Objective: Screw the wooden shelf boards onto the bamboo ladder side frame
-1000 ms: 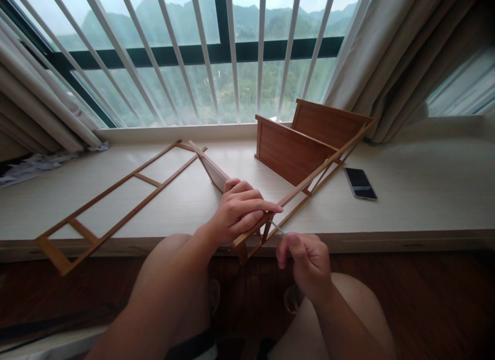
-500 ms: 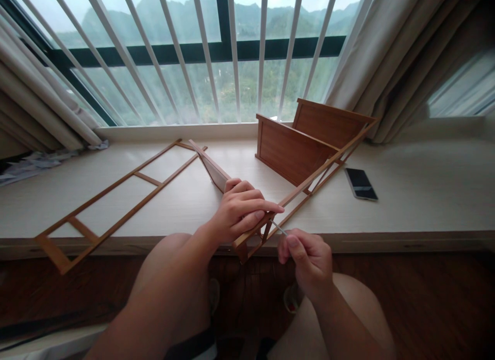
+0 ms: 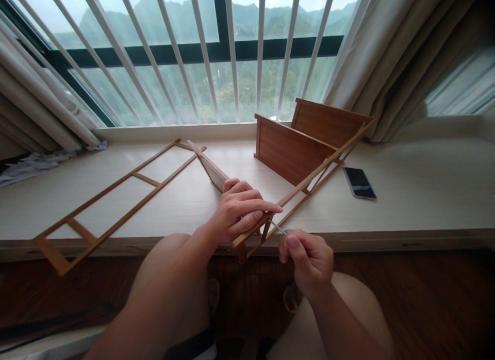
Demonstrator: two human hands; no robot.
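My left hand [image 3: 242,210] is closed over the near end of a wooden shelf frame [image 3: 291,193], its index finger stretched along the rail. A thin metal hex key [image 3: 277,226] is pinched in my right hand [image 3: 309,259], and its tip meets the frame's crossbar just right of my left fingers. Two brown shelf boards [image 3: 297,151] stand up from the far part of the frame. Another board [image 3: 211,166] runs from under my left hand toward the window; the joint there is hidden by my fingers.
A second ladder-like wooden frame [image 3: 116,195] lies at the left on the white window ledge [image 3: 417,195], its near end jutting past the edge. A phone [image 3: 359,183] rests right of the shelf. Behind are window bars [image 3: 234,81]; crumpled papers [image 3: 42,164] lie far left.
The view shifts very slightly. My right hand has turned a little with the hex key; my left hand keeps its place on the frame.
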